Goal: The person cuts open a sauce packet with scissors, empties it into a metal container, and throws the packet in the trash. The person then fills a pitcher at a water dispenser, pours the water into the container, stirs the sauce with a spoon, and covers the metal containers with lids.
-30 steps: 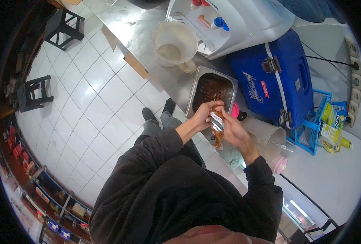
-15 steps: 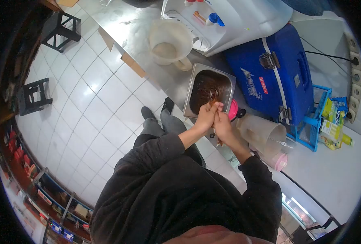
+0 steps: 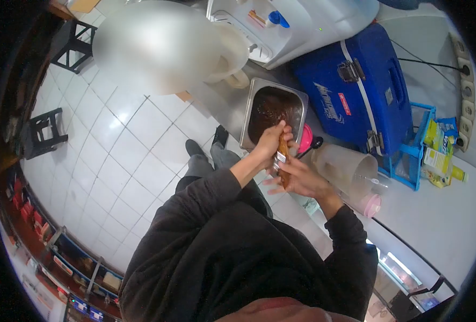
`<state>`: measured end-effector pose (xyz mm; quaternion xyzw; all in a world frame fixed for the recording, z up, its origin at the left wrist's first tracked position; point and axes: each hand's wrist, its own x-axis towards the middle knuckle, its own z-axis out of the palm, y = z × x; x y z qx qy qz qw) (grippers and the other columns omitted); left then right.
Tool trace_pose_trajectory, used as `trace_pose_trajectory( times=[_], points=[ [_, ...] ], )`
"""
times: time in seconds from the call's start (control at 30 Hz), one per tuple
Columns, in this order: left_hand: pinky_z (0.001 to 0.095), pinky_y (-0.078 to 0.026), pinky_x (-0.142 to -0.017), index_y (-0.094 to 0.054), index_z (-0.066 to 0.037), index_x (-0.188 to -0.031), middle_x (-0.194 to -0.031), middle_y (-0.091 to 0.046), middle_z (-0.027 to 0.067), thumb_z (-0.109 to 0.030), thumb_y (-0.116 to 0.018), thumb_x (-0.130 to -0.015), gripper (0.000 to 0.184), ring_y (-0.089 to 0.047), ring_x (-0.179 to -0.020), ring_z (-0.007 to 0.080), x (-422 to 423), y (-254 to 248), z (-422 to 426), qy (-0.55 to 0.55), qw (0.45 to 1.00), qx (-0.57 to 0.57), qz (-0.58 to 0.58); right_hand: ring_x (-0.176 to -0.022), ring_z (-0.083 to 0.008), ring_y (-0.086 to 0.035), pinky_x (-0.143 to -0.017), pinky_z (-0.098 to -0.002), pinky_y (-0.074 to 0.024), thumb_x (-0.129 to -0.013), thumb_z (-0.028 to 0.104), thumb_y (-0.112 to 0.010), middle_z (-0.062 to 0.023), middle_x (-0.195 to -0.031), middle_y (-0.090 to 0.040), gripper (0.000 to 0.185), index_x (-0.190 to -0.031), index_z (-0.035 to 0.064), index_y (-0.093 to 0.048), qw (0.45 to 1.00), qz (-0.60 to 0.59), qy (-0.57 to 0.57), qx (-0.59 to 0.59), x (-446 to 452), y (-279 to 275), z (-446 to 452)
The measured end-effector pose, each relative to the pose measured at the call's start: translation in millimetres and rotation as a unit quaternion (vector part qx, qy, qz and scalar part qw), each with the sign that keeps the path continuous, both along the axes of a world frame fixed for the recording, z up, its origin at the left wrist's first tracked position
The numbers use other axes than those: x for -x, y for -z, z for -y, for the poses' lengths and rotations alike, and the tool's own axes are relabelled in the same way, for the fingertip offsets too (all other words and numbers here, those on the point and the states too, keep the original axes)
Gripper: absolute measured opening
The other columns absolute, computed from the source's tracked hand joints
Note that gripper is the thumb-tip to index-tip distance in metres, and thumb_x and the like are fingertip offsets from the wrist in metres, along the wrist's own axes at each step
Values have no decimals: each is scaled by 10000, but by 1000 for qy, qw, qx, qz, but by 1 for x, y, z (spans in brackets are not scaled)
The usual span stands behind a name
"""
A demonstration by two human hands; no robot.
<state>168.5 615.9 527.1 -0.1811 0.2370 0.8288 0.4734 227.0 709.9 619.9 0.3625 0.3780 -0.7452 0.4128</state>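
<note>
A rectangular metal pan [image 3: 245, 119] holds dark brown, glossy contents. At its near edge my left hand [image 3: 268, 144] is closed around the upper part of a narrow brown packet [image 3: 285, 177] with a whitish patch on it. The packet's top end sits over the pan's near rim. Lower down, my right hand [image 3: 303, 177] lies against the packet with its fingers spread apart. Part of the packet is hidden by my fingers. Just right of the pan is a pink round item [image 3: 305, 138], with a black-ended utensil [image 3: 317, 143] beside it.
A translucent jug [image 3: 344, 170] lies to the right, near a pink lid [image 3: 371, 206]. Behind stand a blue cooler box [image 3: 350, 96], a white container [image 3: 302, 37] and another pitcher [image 3: 232, 51]. A blue basket [image 3: 409, 166] is at right. A blurred patch covers the upper left.
My hands were pressed together at the pan's edge. Now my right hand has moved down and its fingers have spread, showing more of the packet. A blurred patch has appeared at upper left.
</note>
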Motion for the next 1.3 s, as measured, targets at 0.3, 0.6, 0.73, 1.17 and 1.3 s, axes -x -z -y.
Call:
trace_pose_trajectory(
  times=[0.3, 0.6, 0.73, 1.17, 1.3],
  points=[
    [248, -459, -623, -514, -37, -967, -761, -561, 27, -410, -375, -941, 400, -596, -715, 155, -7, -12, 8, 18, 999, 14, -34, -401, -36, -253, -360, -205, -178, -933, 247, -447, 54, -550, -291, 149, -869, 115, -427, 995, -19, 49, -79, -26, 16, 14],
    [226, -450, -613, -562, 18, -943, -812, -592, 55, -266, -447, -941, 306, -547, -667, 99, -41, 6, 6, -9, 981, 103, -161, -440, -234, -438, -441, -368, -368, -898, 155, -434, -116, -587, -455, 173, -826, 0, -461, 917, -241, -93, -302, -32, 41, 4],
    [225, -447, -591, -560, 15, -891, -769, -578, 52, -255, -432, -945, 303, -537, -638, 104, -40, 11, 1, -7, 984, 111, -142, -691, -405, -561, -638, -451, -428, -882, 148, -443, -273, -722, -547, 231, -876, -74, -506, 756, -410, -262, -438, -28, 37, 2],
    [297, -456, -717, -518, -40, -994, -849, -581, 46, -171, -385, -898, 210, -539, -761, 143, -11, -2, 5, 35, 993, 99, -47, -624, -203, -592, -494, -296, -461, -927, 430, -401, -66, -777, -555, 416, -974, 23, -475, 991, -111, 49, -53, 1, 26, -12],
    [298, -454, -746, -521, -58, -1001, -878, -575, 44, -231, -407, -888, 236, -543, -786, 146, -2, -13, 13, 79, 995, 48, -40, -493, -129, -436, -437, -226, -372, -947, 434, -330, -43, -662, -453, 393, -937, 64, -460, 994, -72, 61, -48, -2, 28, 0]
  ],
)
